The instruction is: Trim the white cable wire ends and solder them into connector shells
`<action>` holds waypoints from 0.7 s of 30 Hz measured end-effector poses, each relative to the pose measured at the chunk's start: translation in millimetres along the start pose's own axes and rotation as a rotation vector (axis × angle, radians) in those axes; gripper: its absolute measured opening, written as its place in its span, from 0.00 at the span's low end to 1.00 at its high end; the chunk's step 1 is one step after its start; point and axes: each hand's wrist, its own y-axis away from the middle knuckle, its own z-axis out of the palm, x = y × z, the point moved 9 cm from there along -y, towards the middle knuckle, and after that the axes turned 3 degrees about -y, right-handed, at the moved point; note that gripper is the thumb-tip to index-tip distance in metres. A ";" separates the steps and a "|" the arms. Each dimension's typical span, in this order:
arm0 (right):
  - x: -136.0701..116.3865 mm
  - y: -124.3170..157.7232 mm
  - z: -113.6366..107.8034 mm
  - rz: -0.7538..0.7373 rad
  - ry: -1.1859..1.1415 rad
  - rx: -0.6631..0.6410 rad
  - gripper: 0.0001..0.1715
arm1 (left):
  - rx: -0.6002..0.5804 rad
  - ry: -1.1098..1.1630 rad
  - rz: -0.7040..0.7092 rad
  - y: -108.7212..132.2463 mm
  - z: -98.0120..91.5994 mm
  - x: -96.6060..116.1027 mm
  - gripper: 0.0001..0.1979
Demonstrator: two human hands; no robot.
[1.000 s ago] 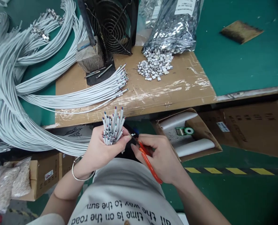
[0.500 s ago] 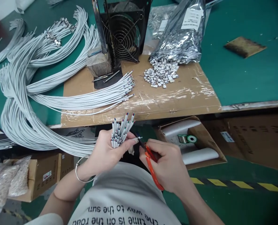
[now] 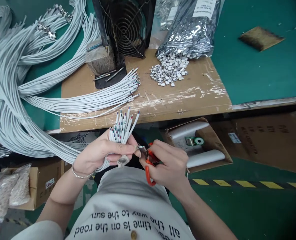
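Note:
My left hand [image 3: 101, 154] is wrapped round a bundle of white cable ends [image 3: 122, 126] whose stripped coloured tips point up and away. One cable end is pinched out sideways between its thumb and forefinger. My right hand [image 3: 168, 163] is closed on orange-handled cutters [image 3: 149, 165], whose jaws sit at that single cable end, right beside my left thumb. Both hands are held below the bench edge, over my lap.
A brown board [image 3: 193, 96] on the green bench [image 3: 258, 66] carries a fan of white cables [image 3: 93, 100], a pile of small metal parts [image 3: 168, 70] spilling from a foil bag [image 3: 188, 30], and a black fan guard [image 3: 124, 26]. Cable loops [image 3: 15, 100] lie left. Open cartons [image 3: 200, 143] stand below.
My left hand has rolled so its back faces up, still gripping the bundle. The cutters have swung more upright in my right hand and closed in on the pinched cable end.

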 end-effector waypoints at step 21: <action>28.2 17.3 4.6 0.394 -0.299 0.201 0.14 | 0.127 -0.204 0.139 -1.4 16.5 13.7 0.15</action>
